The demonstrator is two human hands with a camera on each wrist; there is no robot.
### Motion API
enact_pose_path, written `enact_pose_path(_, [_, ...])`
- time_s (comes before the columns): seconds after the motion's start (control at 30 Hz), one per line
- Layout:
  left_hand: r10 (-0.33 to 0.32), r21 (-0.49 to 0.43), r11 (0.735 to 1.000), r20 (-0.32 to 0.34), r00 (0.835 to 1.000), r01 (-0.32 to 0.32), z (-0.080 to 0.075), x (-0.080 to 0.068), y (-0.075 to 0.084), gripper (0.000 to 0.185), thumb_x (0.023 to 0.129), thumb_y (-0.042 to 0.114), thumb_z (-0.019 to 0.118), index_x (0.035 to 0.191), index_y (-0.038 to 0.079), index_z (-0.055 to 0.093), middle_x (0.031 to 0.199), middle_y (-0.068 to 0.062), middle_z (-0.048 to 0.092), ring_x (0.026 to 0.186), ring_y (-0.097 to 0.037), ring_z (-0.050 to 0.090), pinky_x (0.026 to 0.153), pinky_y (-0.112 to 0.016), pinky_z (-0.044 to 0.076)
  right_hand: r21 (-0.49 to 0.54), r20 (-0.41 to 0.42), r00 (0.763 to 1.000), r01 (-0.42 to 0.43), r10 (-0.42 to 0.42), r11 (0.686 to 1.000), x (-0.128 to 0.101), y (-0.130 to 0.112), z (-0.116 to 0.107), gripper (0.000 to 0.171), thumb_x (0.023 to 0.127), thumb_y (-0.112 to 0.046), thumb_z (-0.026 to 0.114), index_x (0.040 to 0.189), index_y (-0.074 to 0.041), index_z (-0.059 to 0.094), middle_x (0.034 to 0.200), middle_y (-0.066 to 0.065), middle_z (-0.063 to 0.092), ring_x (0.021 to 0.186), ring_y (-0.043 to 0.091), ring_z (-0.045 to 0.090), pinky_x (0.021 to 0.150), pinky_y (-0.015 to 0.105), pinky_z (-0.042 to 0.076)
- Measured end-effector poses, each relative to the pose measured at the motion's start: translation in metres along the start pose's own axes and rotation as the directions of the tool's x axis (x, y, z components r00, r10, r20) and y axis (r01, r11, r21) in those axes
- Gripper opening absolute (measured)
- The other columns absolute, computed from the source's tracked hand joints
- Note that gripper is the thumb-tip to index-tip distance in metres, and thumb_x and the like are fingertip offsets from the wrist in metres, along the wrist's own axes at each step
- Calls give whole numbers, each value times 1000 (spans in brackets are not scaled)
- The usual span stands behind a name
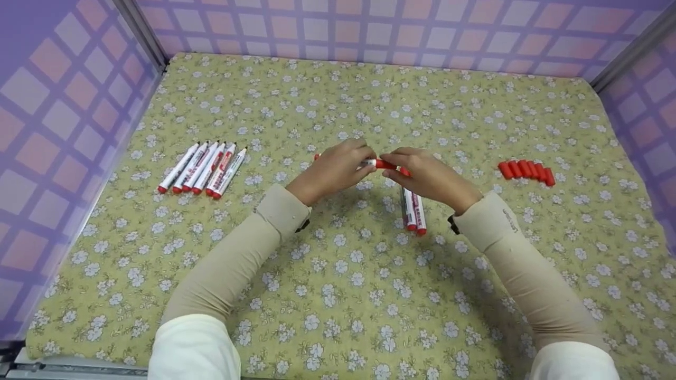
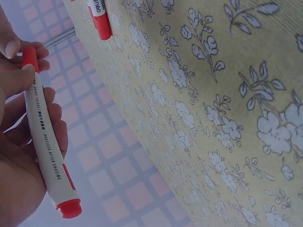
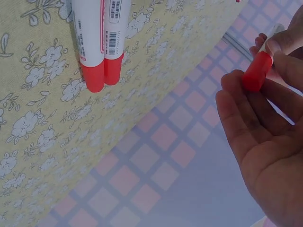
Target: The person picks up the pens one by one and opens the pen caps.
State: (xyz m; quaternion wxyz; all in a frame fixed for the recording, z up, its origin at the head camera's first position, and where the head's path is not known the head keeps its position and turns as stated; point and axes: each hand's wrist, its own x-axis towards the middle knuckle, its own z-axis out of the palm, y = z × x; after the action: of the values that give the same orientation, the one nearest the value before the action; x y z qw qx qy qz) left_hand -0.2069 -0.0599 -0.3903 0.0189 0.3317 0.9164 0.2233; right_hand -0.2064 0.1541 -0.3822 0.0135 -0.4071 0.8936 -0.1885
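Observation:
My left hand (image 1: pixel 340 166) grips a white whiteboard marker (image 2: pixel 45 137) around its barrel, thumb laid along it near the red cap (image 3: pixel 258 71). The marker is held above the cloth, cap toward my right hand (image 1: pixel 422 174). Thumb and fingers of that hand close around the cap from either side, fingertips right at it. Below the right hand lie a few capped markers (image 1: pixel 414 211) side by side, their upper ends partly hidden by the hand.
At the left, several uncapped markers (image 1: pixel 203 169) lie in a row, dark tips pointing away. Several loose red caps (image 1: pixel 525 170) are lined up at the right. A floral cloth (image 1: pixel 327 295) covers the table, bordered by checked walls (image 1: pixel 369 31).

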Motion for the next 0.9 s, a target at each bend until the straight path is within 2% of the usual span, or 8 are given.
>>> enact_pose_path(0.27, [9, 5, 1000, 29, 1000, -9, 1, -1, 3, 31, 102, 25, 48, 119, 5, 64, 112, -8, 57, 100, -20, 54, 84, -32, 48, -32, -27, 999, 29, -30, 999, 4, -2, 5, 30, 96, -12, 59, 122, 2, 63, 104, 17, 68, 86, 24, 68, 73, 33, 57])
enact_pose_path(0.5, [49, 69, 996, 58, 997, -53, 4, 1, 5, 32, 103, 22, 45, 119, 4, 65, 114, -11, 62, 104, -23, 58, 87, -34, 50, -110, 1, 999, -34, 35, 993, 6, -8, 8, 25, 97, -17, 57, 113, -1, 68, 89, 13, 66, 74, 21, 65, 67, 33, 55])
enact_pose_path(0.67, [70, 105, 991, 92, 993, -80, 6, 3, 5, 31, 103, 21, 45, 120, 4, 65, 109, -11, 66, 99, -23, 63, 84, -34, 52, -121, -2, 999, -49, 49, 991, 7, -10, 10, 20, 96, -14, 59, 103, -1, 72, 82, 13, 67, 65, 20, 62, 61, 33, 52])
enact_pose_path(0.8, [131, 132, 981, 78, 988, -140, 9, 3, 4, 30, 103, 21, 46, 119, 3, 65, 104, -12, 67, 92, -24, 65, 79, -34, 53, -124, -28, 999, -40, 37, 991, 6, -10, 12, 16, 95, -12, 61, 93, -1, 72, 77, 12, 68, 57, 17, 56, 55, 31, 46])
enact_pose_path(0.9, [152, 134, 978, 69, 986, -160, 11, 3, 2, 29, 102, 21, 48, 116, 3, 66, 101, -11, 67, 86, -23, 65, 75, -33, 53, -141, -46, 999, -32, 25, 990, 6, -9, 14, 16, 95, -13, 61, 88, -2, 71, 73, 12, 68, 53, 16, 51, 53, 29, 43])
